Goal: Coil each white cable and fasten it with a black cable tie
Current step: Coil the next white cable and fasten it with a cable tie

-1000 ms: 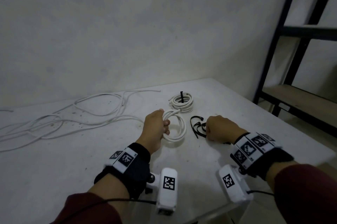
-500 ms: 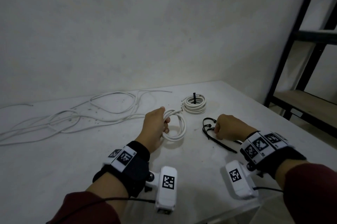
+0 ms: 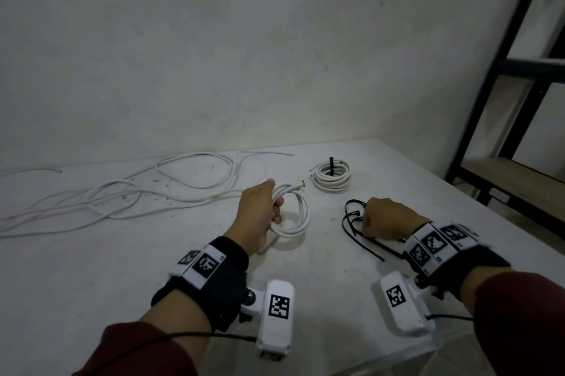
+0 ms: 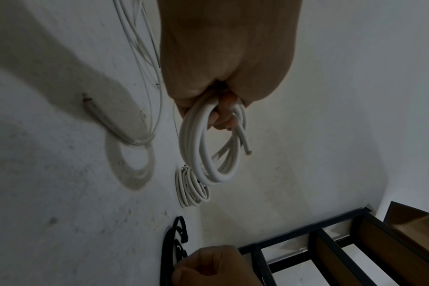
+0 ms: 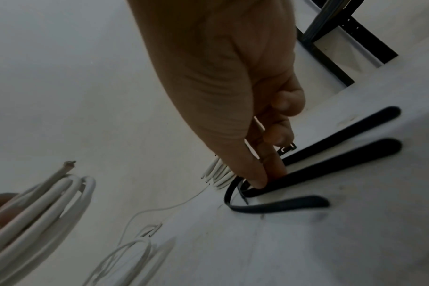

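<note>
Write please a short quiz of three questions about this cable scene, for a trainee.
1. True or false: the coil lying behind the held coil already carries a black tie.
2. Which hand grips the held coil?
A. left hand
B. right hand
C. both hands
3. Fill in: the right hand's fingers pinch one of the black ____ on the table.

Key: 1 true; 2 A; 3 cable ties.
</note>
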